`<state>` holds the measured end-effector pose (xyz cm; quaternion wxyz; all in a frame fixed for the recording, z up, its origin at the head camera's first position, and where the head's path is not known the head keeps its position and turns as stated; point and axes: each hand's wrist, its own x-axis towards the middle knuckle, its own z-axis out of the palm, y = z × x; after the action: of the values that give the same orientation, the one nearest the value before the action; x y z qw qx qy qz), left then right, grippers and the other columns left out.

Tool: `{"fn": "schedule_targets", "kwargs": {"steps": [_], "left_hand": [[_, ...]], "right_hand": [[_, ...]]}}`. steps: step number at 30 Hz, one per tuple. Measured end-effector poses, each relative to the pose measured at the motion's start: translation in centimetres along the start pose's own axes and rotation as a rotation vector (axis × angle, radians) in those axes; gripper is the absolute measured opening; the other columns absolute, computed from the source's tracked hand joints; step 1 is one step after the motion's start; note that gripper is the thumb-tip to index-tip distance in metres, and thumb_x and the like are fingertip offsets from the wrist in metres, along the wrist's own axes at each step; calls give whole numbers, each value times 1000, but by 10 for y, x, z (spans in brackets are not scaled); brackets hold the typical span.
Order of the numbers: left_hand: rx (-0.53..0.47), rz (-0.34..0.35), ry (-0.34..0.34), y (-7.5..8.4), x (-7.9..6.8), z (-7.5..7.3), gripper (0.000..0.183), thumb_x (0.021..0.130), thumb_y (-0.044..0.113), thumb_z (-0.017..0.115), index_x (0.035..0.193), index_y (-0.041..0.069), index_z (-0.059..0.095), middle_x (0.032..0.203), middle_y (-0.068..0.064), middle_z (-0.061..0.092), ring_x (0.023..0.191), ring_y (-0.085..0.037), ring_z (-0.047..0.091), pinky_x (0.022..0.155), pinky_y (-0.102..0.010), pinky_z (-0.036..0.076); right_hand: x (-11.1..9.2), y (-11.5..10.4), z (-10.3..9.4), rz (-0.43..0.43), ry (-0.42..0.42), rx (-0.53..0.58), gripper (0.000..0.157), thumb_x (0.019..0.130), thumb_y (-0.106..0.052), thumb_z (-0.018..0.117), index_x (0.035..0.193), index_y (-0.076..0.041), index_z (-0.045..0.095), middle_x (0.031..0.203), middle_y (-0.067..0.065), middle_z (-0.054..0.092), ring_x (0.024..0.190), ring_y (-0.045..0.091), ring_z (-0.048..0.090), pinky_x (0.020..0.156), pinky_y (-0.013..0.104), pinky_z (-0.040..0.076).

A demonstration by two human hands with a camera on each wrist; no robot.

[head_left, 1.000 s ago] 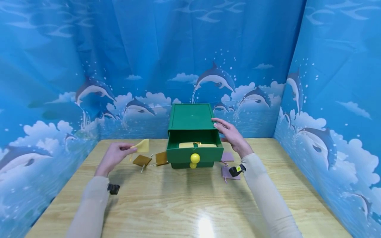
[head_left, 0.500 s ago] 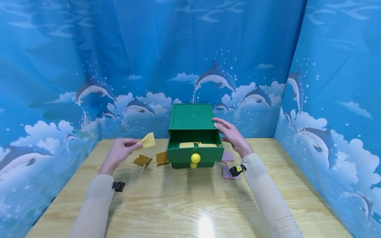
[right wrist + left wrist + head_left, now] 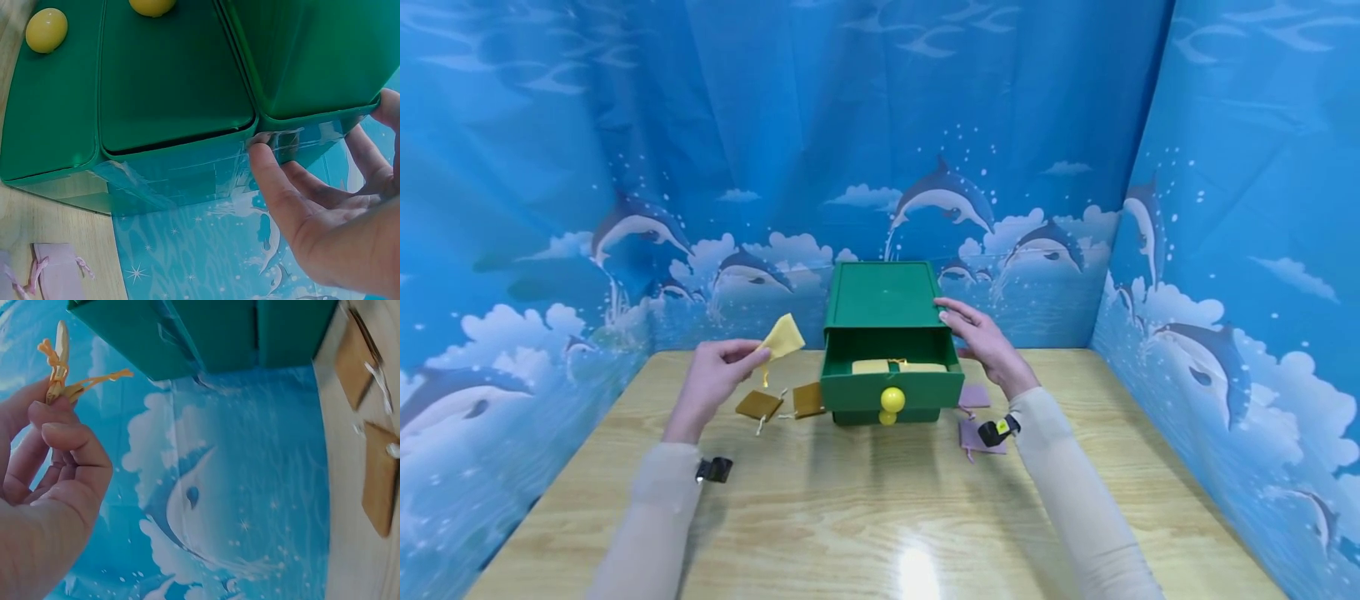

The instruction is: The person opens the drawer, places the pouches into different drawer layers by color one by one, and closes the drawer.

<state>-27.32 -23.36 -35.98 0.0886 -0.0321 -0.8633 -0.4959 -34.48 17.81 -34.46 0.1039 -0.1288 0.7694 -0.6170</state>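
Note:
My left hand pinches a small yellow drawstring pouch by its corded end, in the air left of a green drawer box. In the left wrist view the pouch is edge-on, with orange cords hanging loose. The top drawer is pulled out, and another yellow pouch lies inside it. My right hand rests against the box's right side near the top edge. In the right wrist view the right hand touches the taped side with extended fingers.
Two brown pouches with white cords lie on the wooden table left of the box. Two lilac pouches lie to its right, under my right forearm. Yellow round knobs stick out in front. A dolphin-print curtain surrounds the table.
My left hand has moved right and slightly up with the yellow pouch, towards the drawer box. The pouch has tilted upward. My right hand and the box have stayed in place.

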Motion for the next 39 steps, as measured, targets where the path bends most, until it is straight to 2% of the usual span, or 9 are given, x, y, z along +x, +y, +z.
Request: {"fn": "schedule_targets", "kwargs": {"steps": [7, 12, 15, 21, 26, 30, 39], "left_hand": [[-50, 31, 2, 17, -3, 8, 57, 85, 52, 70, 121, 8, 70, 109, -14, 72, 85, -15, 65, 73, -24, 56], [-55, 56, -30, 29, -3, 13, 53, 87, 49, 70, 121, 8, 70, 108, -18, 71, 86, -25, 65, 71, -25, 55], [-84, 94, -40, 36, -4, 16, 49, 88, 45, 70, 120, 7, 70, 106, -21, 71, 83, -29, 64, 68, -26, 56], [-137, 188, -24, 52, -6, 25, 42, 89, 39, 71, 115, 6, 72, 98, -18, 73, 74, -24, 67, 66, -27, 57], [-189, 227, -44, 63, -7, 31, 39, 90, 35, 71, 115, 5, 72, 96, -18, 73, 75, -29, 68, 65, -27, 57], [-216, 251, -77, 68, -6, 39, 34, 90, 31, 72, 112, 5, 73, 93, -17, 73, 69, -22, 66, 62, -27, 56], [-174, 243, -120, 77, -9, 60, 28, 89, 30, 73, 108, 10, 76, 87, -14, 73, 65, -34, 60, 52, -25, 50]], "right_hand": [[1, 1, 0, 4, 10, -5, 52, 98, -53, 50, 147, -37, 42, 163, -3, 22, 149, 33, 22, 112, 62, 29], [0, 1, 0, 5, 12, -3, 53, 98, -54, 51, 147, -36, 42, 163, -2, 21, 149, 34, 22, 112, 62, 29], [0, 0, 0, 6, 18, 0, 53, 98, -54, 52, 147, -36, 42, 163, -2, 21, 148, 34, 22, 112, 61, 29], [1, 0, -1, 5, 20, -2, 53, 98, -54, 51, 147, -36, 43, 163, -2, 22, 148, 34, 22, 112, 61, 30], [0, 0, 0, 5, 17, 0, 53, 98, -54, 51, 147, -36, 42, 163, -2, 22, 148, 34, 23, 112, 60, 31], [0, -1, 0, 6, 17, 2, 54, 97, -54, 52, 147, -37, 42, 163, -2, 22, 148, 34, 23, 112, 60, 31], [1, 1, -1, 9, 24, -4, 52, 97, -54, 53, 145, -38, 44, 162, -3, 24, 148, 33, 24, 111, 60, 32]]}}
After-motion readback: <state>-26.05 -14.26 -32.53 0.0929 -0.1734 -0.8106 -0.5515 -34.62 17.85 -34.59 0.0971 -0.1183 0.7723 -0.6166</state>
